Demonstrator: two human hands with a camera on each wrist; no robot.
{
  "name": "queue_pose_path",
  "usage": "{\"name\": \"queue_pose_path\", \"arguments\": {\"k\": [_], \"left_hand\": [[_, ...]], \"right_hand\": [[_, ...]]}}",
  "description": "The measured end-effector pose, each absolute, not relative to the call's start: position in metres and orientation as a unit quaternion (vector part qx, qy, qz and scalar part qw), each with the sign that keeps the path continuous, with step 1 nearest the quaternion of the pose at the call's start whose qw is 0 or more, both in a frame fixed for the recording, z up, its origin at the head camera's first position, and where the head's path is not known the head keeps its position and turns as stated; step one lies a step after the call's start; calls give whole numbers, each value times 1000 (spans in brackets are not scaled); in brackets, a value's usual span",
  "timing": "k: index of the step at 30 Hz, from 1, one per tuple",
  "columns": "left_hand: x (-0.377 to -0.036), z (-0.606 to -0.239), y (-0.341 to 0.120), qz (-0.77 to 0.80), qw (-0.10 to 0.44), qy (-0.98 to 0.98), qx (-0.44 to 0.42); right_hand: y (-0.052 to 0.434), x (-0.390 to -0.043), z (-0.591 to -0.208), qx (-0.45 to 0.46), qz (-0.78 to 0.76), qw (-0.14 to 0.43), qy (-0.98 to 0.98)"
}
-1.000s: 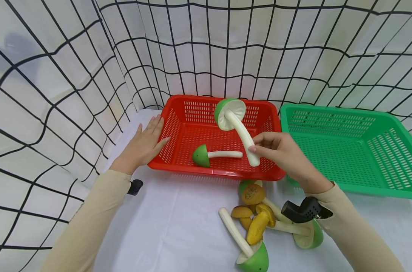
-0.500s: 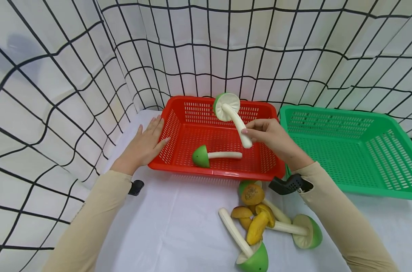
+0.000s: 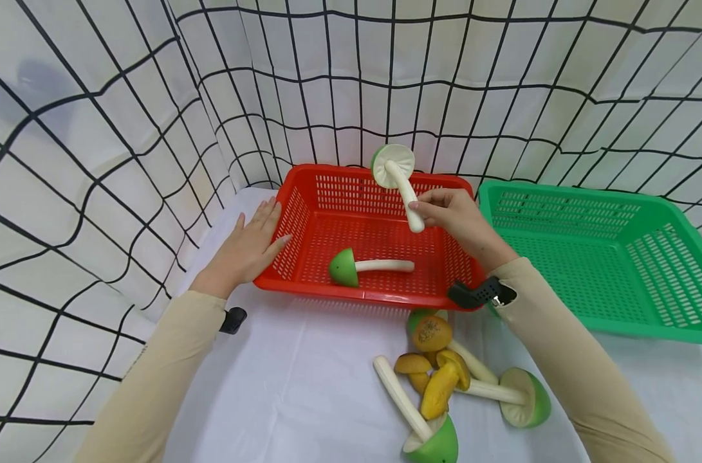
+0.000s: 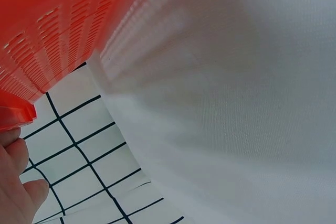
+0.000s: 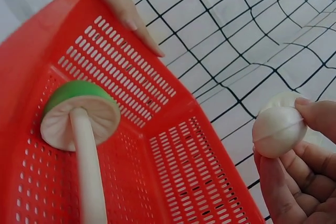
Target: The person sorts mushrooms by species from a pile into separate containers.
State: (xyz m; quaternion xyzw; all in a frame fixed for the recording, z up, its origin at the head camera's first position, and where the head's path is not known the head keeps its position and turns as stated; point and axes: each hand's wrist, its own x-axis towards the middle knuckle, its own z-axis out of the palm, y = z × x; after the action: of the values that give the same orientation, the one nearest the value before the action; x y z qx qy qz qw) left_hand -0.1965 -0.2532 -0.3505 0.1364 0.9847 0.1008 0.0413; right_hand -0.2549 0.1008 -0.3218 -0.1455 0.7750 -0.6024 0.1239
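A toy mushroom (image 3: 407,199) with a green cap and long white stem is held by my right hand (image 3: 452,215), thumb and fingers pinching the stem near its lower end. It hangs over the right back part of the red basket (image 3: 368,297), cap up and leaning left. In the right wrist view the stem's end (image 5: 279,132) faces the camera, hiding most of the cap. Another green-capped mushroom (image 3: 343,267) lies on its side inside the basket. My left hand (image 3: 246,247) rests with extended fingers on the basket's left rim.
A green basket (image 3: 634,328) stands to the right of the red one. In front, on the white cloth (image 3: 281,386), lie several green-capped mushrooms (image 3: 440,444) and brown and yellow ones (image 3: 440,389). Black grid netting (image 3: 359,80) over white cloth walls the back and left.
My right hand has carried the mushroom away from me, toward the back of the red basket, rising in the head view. The left hand stays at the rim.
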Motion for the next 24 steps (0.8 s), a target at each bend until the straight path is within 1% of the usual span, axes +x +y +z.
{"name": "queue_pose_path", "arguments": {"k": [11, 17, 21, 24], "left_hand": [[-198, -354, -254, 104, 31, 985, 137], [-198, -355, -256, 103, 33, 985, 138], [-197, -354, -256, 103, 32, 984, 139], [-197, -354, -256, 103, 33, 984, 139]], "right_hand": [[94, -271, -335, -135, -556, 137, 808], [95, -272, -343, -126, -508, 149, 839], [95, -271, -343, -122, -483, 147, 854], [95, -272, -344, -125, -465, 156, 863]]}}
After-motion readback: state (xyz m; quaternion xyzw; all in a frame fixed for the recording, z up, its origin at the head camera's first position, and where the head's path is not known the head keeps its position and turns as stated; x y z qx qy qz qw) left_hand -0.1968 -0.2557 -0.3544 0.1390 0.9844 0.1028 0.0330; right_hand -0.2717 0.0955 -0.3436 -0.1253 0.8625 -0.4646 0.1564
